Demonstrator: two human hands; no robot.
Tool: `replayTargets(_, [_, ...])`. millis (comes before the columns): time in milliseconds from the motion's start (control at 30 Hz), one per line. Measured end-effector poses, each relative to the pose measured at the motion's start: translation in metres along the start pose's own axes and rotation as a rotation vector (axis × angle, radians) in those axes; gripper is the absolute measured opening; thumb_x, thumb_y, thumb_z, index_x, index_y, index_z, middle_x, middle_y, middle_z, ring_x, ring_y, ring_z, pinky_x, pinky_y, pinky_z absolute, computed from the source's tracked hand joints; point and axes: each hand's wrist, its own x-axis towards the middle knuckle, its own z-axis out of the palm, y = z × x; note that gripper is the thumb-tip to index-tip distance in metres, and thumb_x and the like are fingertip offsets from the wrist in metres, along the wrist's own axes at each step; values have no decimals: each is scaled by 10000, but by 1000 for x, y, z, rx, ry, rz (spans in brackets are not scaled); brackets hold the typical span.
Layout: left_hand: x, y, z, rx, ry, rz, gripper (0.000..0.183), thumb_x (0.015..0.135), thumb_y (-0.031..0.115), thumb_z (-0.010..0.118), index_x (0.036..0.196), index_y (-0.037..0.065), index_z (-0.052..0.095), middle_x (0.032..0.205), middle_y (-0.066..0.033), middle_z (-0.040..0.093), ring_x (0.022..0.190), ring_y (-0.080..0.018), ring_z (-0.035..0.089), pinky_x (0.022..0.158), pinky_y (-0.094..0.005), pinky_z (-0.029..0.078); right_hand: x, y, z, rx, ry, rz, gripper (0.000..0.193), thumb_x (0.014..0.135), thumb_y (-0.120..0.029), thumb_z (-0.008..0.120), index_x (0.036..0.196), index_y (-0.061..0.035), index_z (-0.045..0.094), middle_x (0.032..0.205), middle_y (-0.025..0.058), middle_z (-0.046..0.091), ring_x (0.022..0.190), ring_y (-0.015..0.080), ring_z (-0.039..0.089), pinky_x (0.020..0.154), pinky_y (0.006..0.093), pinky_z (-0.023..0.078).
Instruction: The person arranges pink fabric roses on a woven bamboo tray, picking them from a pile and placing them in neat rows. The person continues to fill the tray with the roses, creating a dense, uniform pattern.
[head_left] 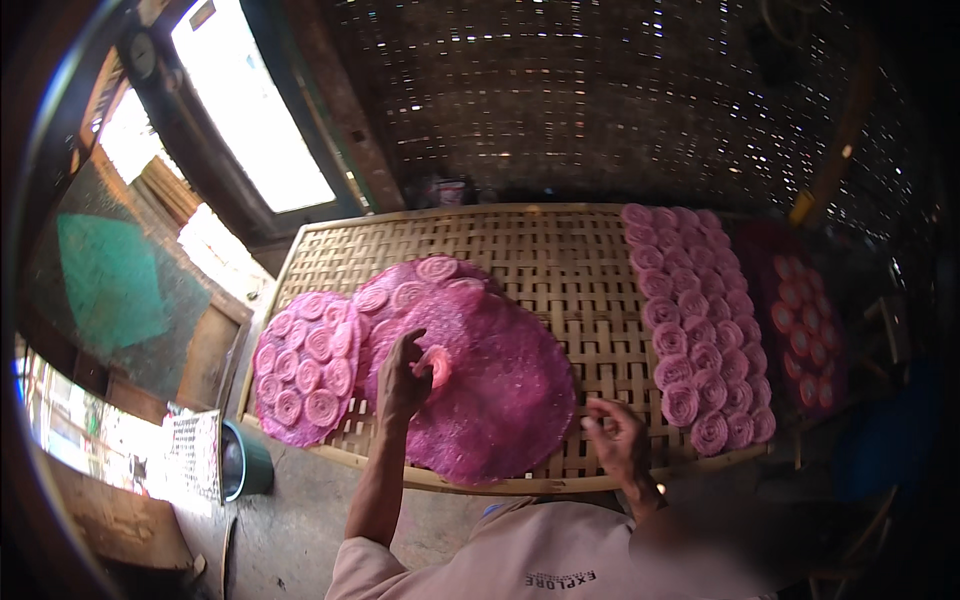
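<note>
A bamboo-weave rack (pixel 520 238) carries glossy magenta round sheets and pale pink spiral coils. My left hand (pixel 403 378) is over the large magenta sheet (pixel 500 400), its fingers closed at the left edge of a single pink coil (pixel 438 366). Part of that coil is hidden behind the fingers. To the right of the sheet, just above the rack's front edge, my right hand (pixel 620 440) has its thumb and forefinger apart with nothing seen between them. On the left, a smaller round sheet (pixel 272 420) bears several coils; more coils (pixel 437 268) lie behind the large sheet.
Rows of pink coils (pixel 705 330) cover the rack's right end. Beyond it, paler rounds (pixel 805 320) lie on a dark red surface. A teal bucket (pixel 250 465) stands on the floor at left. A woven wall (pixel 560 110) rises behind the rack, beside a bright opening (pixel 255 100).
</note>
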Motion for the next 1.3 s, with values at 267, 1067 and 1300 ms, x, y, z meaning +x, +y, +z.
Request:
replayTargets(267, [-66,92,40,-747,-387,-111,603,784,-23,728,1351,83,552,1131,-82,636,1020,-190,632,885,-319,522,5,-21,30,678,-404,239,381,881,-147,757,1214,-10,631,1106,60,673,992,137,638,927,292,519])
replayTargets(1067, [-72,2,-33,29,-71,-32,588,720,-69,631,1285,93,595,786,-47,551,723,-164,547,665,-308,467,-26,-1,-78,-412,235,16,439,809,-225,775,1190,-55,637,1134,138,658,980,306,636,812,390,519])
replayTargets(1300, [-80,108,36,-1160,-288,-173,593,812,-20,763,1347,-33,505,1042,-53,618,981,-146,622,780,-249,535,4,-21,23,605,-548,275,512,891,-307,748,1274,-5,590,1100,109,681,950,192,679,744,302,579])
